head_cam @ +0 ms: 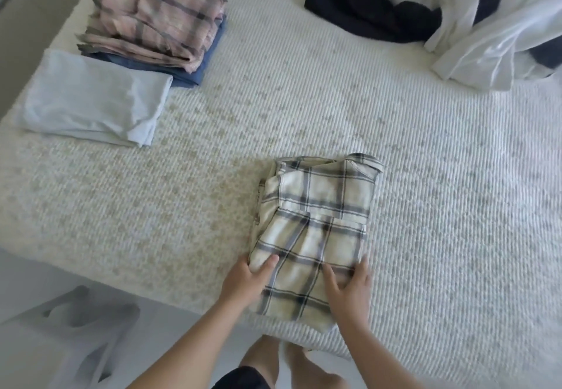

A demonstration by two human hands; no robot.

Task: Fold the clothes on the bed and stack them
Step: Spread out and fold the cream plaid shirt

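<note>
A cream shirt with grey-blue checks (316, 221) lies folded into a rectangle near the front edge of the bed (304, 108). My left hand (248, 279) grips its lower left edge, thumb on top. My right hand (349, 282) grips the lower right edge, thumb on the cloth. At the far left stands a stack with a pink checked garment (152, 14) on top of a blue one (209, 57). Next to that stack lies a folded pale blue garment (91, 99).
Unfolded clothes sit at the far right: a dark navy garment (365, 14) and a white shirt (492, 38). A white plastic stool (60, 334) stands on the floor at lower left. My bare feet (292, 361) are at the bed's front edge.
</note>
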